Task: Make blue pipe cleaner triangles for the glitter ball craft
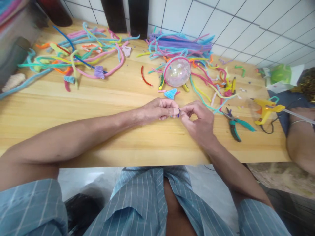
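My left hand [158,109] and my right hand [198,119] meet over the wooden table [98,131], fingertips pinched together. Between them they grip a small purple pipe-cleaner piece [178,112]; only a tiny bit of it shows past the fingers. Just beyond the hands lies a small folded light-blue pipe-cleaner piece [170,93]. Further back sits a clear ball [177,71] ringed with a pink pipe cleaner.
Loose pipe cleaners in many colours [81,54] cover the back left, and a bundle [180,46] lies at the back centre. Teal-handled pliers [235,124] and a yellow glue gun [265,109] lie to the right. Another person's arm [300,137] is at the right edge.
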Available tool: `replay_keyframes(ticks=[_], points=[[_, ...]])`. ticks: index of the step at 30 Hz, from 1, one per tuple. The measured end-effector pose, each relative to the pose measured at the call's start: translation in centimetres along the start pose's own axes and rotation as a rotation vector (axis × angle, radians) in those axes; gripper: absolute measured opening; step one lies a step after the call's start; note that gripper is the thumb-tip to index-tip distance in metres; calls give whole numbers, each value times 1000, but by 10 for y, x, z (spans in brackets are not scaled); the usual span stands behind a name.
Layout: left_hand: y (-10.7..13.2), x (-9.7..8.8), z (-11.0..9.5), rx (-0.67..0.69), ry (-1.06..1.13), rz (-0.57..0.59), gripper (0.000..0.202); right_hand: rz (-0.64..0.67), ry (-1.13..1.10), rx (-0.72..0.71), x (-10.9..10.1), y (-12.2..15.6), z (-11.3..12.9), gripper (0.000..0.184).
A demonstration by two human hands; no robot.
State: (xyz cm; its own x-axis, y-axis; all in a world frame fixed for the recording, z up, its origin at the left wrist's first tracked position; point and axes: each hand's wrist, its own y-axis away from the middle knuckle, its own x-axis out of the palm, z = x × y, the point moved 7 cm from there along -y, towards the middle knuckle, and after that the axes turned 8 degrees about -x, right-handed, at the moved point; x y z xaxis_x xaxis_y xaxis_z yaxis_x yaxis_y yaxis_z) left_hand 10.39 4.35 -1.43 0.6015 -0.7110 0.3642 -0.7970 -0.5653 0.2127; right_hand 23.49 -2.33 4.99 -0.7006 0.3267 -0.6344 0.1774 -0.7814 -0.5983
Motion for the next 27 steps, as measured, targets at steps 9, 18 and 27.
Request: replay_keyframes(ticks=[9,18,27], points=[[-3,-6,-2,31,112,1,38,-49,-223,235,-8,5,-19,11],[-3,-5,-1,24,133,15,49,-19,-443,470,6,7,-37,10],[-2,-3,1,42,40,-19,48,1,-264,269,5,2,-20,4]])
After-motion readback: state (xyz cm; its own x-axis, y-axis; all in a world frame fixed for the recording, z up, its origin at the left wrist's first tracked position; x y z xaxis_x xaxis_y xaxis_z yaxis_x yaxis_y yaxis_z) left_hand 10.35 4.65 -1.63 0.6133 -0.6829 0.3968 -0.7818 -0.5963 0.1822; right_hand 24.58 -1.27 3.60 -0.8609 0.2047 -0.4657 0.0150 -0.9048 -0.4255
